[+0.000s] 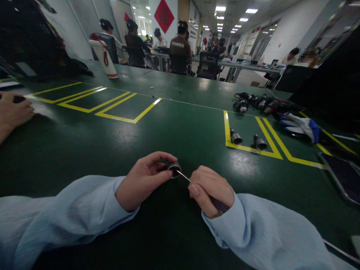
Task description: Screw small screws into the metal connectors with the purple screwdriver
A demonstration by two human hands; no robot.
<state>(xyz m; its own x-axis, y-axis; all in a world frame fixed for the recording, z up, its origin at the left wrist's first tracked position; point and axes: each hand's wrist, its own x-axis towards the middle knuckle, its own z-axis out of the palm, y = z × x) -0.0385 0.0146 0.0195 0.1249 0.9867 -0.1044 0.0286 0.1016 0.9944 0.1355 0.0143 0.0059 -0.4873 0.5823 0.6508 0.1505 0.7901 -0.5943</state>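
My left hand point(146, 176) grips a small dark metal cylindrical part point(176, 165) between thumb and fingers, its hollow end turned toward me. My right hand point(209, 189) is wrapped round the dark handle of a screwdriver point(184, 176). The thin steel shaft points left and its tip reaches into the opening of the part; what it touches inside is hidden. Both hands are low over the green table point(168, 138). Two similar metal parts, one cup-shaped piece point(236, 138) and another point(261, 143), lie inside a yellow-taped area to the right.
A bundle of dark cables and connectors point(253, 102) and a white-and-blue glove point(300, 126) lie at the right, with a phone point(344, 176) nearer me. Another person's hand point(14, 112) rests at the far left. A white tumbler point(104, 58) stands at the back.
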